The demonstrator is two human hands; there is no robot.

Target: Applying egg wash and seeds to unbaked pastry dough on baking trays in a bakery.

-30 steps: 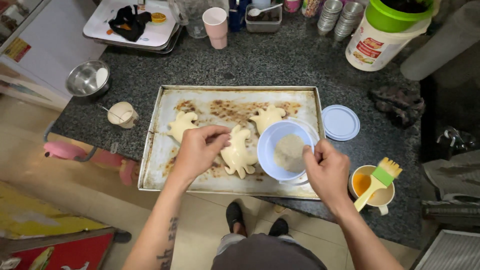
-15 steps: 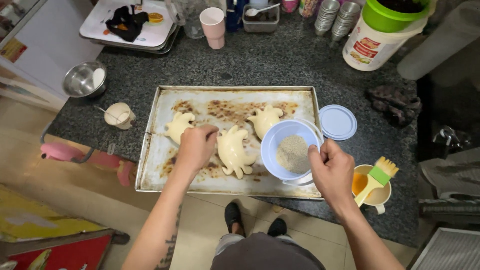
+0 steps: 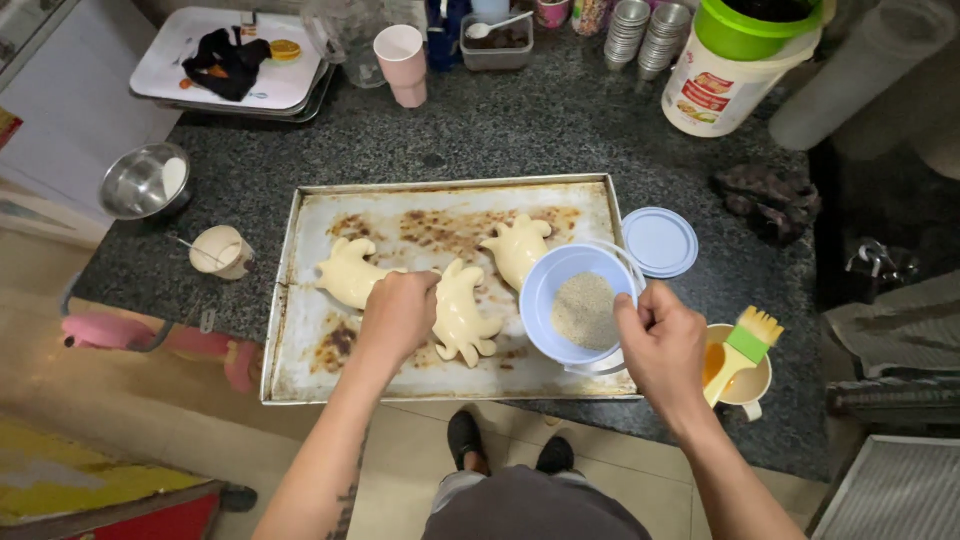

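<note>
Left hand curled narrow over dough shape on baking tray, right hand gripping blue bowl.

single head cam, looks steeply down, close over tray

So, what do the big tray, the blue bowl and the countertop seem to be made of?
Tray: thin metal, probably aluminium, dull grey with brown baked-on stains.
Blue bowl: likely plastic, matte pale blue with a thin smooth rim.
Countertop: polished stone, apparently granite, dark and finely speckled.
</note>
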